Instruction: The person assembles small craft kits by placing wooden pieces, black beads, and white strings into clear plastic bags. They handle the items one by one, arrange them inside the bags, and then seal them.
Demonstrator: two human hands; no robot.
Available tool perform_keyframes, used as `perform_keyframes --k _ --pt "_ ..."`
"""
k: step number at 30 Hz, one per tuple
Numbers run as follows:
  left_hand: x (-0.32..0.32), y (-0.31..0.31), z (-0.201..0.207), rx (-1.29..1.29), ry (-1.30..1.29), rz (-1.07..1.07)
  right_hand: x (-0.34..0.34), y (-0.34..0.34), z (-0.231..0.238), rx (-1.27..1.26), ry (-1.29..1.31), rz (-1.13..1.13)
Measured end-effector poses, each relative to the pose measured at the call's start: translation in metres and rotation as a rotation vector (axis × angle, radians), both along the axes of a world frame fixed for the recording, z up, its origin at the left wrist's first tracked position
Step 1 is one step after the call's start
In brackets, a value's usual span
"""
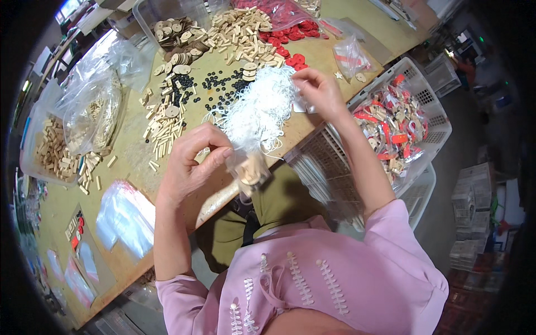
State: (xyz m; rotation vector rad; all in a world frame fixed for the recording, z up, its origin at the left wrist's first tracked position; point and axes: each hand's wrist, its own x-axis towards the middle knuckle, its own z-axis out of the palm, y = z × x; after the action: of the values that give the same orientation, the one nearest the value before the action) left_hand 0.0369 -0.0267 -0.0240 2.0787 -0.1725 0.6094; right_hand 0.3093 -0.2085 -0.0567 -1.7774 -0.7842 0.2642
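My left hand (195, 156) pinches the top of a small clear plastic bag (249, 169), which hangs over the table's front edge with pale wooden pieces inside. The bag is slightly blurred. Above the right end of a heap of white string (259, 106), my right hand (321, 95) has its fingers closed together. What they hold, if anything, is too small to make out. Behind the string lie loose black beads (220, 84) and a pile of small wooden sticks (243, 30). Red discs (296, 34) are heaped just beyond my right hand.
A white basket (441, 120) of filled bags stands right of the table. Flat plastic bags (125, 218) lie near the left front edge. A clear tub (33, 159) with wooden sticks is at the far left. Round wooden discs (178, 36) are piled at the back.
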Motion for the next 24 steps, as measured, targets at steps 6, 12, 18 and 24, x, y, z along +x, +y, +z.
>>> perform_keyframes --k 6,12,18,24 --pt "-0.007 0.004 -0.008 0.106 -0.032 0.152 0.116 0.008 -0.043 -0.517 -0.371 -0.359" --pt "-0.01 0.005 -0.002 0.098 -0.024 0.192 0.125 0.021 -0.04 -0.601 -0.407 -0.242" --pt "-0.015 0.008 0.002 0.059 -0.045 0.223 0.141 0.01 -0.058 -0.287 -0.002 -0.239" --pt "-0.016 0.006 0.0 0.08 -0.064 0.223 -0.007 0.019 0.038 0.181 0.115 0.279"
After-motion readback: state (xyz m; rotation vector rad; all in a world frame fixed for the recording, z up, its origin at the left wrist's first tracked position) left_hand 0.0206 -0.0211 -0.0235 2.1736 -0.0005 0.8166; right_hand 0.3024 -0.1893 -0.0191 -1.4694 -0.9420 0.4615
